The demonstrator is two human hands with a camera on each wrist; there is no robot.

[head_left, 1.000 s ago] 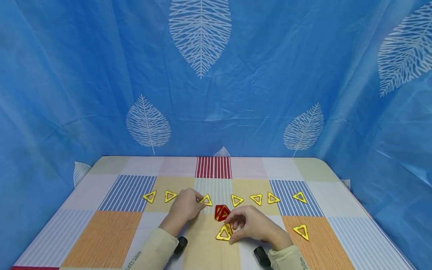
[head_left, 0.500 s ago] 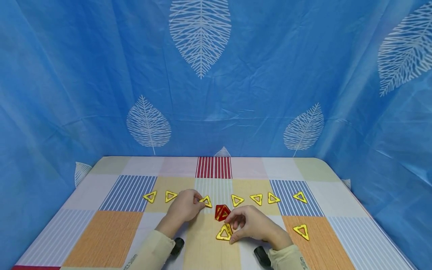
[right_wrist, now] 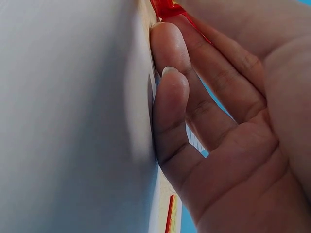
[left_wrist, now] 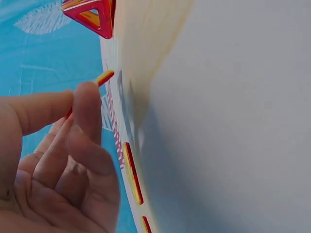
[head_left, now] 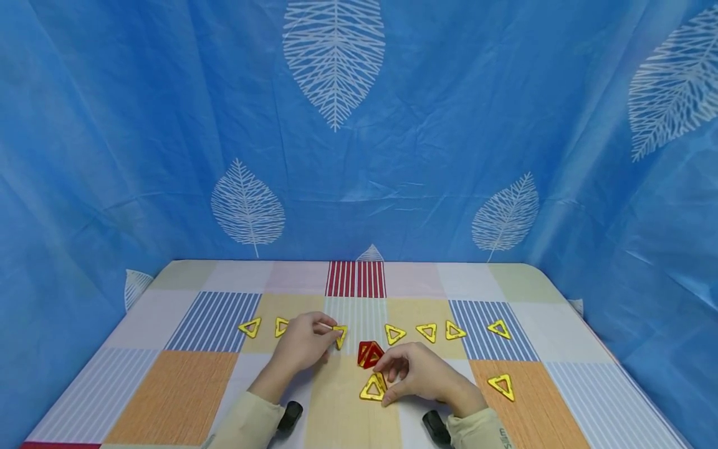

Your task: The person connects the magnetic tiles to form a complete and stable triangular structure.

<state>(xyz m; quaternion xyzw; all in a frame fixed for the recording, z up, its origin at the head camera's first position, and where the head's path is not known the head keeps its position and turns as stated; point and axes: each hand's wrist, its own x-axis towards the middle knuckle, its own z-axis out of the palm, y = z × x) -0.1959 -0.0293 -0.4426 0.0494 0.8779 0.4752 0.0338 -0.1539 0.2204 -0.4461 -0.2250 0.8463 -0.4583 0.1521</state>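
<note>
Between thumb and forefinger, my left hand [head_left: 303, 340] pinches a yellow triangular magnetic tile [head_left: 340, 335], tipped on one corner. The left wrist view shows this tile's red-and-yellow edge [left_wrist: 105, 77] sticking out past the fingertip, raised off the cloth. My right hand [head_left: 421, 371] curls its thumb and forefinger around the right side of a small yellow pyramid of triangular tiles [head_left: 371, 388], partly covered by the fingers. Just behind it stands a red pyramid of similar tiles [head_left: 369, 354]. In the right wrist view, a red tile [right_wrist: 167, 7] shows at the fingertips.
Several more yellow triangular tiles lie in a row across the table, one [head_left: 249, 327] at far left and one [head_left: 498, 328] at far right. Another tile [head_left: 502, 386] lies right of my right hand. A patchwork cloth [head_left: 185, 386] covers the table, and a blue curtain [head_left: 359, 156] hangs behind.
My left hand has picked the triangular tile up and turned it from point up to point down, shifting slightly left. The right hand and the pyramids have stayed put.
</note>
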